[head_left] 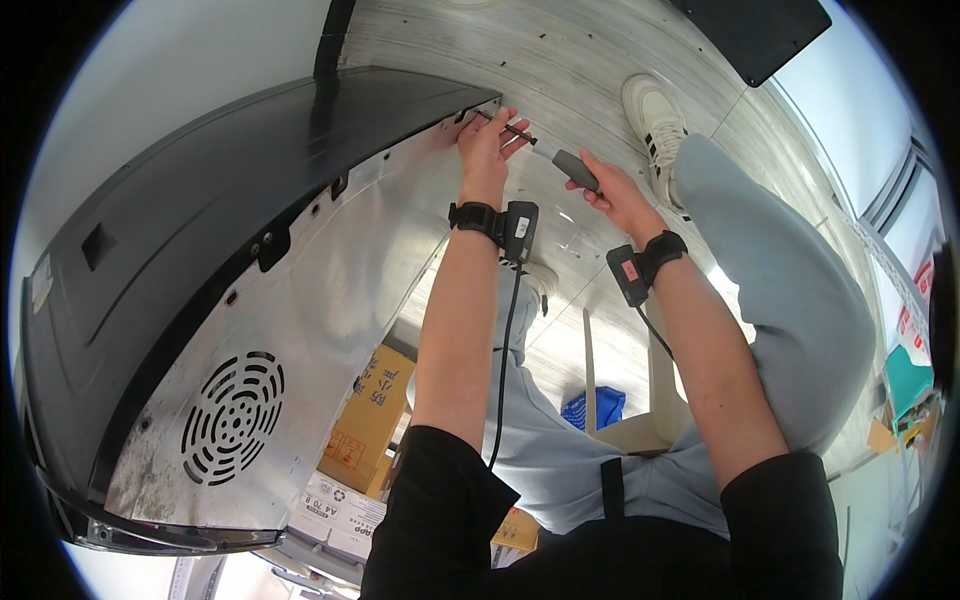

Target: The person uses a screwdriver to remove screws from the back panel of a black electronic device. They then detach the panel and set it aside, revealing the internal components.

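Observation:
My right hand (618, 198) is wrapped round the grey handle of a screwdriver (575, 170). Its dark thin shaft runs up and left to the far corner of a black-and-silver machine casing (300, 255). There my left hand (486, 150) has its half-curled fingers about the shaft, close to the tip. Whether the tip sits in a screw is too small to tell. Along the casing's black edge are several holes and a black bracket (273, 248) with screws. A round vent (236, 420) is cut in the bare metal side.
Cardboard boxes (365, 420) stand beside the casing, below my left arm. Both wrists wear black strapped devices with cables (507, 350). A pale stool (640, 425) and a blue bag (600, 408) are between my legs. Small dark bits lie on the tiled floor (570, 60).

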Tool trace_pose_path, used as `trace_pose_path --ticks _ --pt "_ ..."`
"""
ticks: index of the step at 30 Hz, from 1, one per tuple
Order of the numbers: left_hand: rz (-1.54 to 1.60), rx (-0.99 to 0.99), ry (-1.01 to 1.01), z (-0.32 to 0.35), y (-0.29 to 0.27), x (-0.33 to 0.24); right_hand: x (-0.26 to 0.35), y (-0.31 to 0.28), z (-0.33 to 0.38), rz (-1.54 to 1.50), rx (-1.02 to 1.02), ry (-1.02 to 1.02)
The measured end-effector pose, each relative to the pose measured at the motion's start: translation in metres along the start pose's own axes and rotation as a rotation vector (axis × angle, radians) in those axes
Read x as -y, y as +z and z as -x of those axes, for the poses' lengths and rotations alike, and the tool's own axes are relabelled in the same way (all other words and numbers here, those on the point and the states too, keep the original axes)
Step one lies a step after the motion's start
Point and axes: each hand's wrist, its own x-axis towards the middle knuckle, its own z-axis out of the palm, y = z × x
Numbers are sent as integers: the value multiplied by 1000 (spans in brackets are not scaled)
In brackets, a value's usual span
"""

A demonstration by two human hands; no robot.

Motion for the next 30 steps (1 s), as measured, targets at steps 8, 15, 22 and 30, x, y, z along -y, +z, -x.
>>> trace_pose_path --ticks 8,15,22,30 --pt "20 9 7 1 0 0 1 2 -1 46 -24 -36" --pt "8 -10 -2 -2 0 1 0 3 0 53 -23 -36" --pt "-12 8 2 -2 -3 2 -2 4 1 49 -23 -19" --pt "17 -7 16 -1 -1 3 1 3 -1 78 -35 -25"
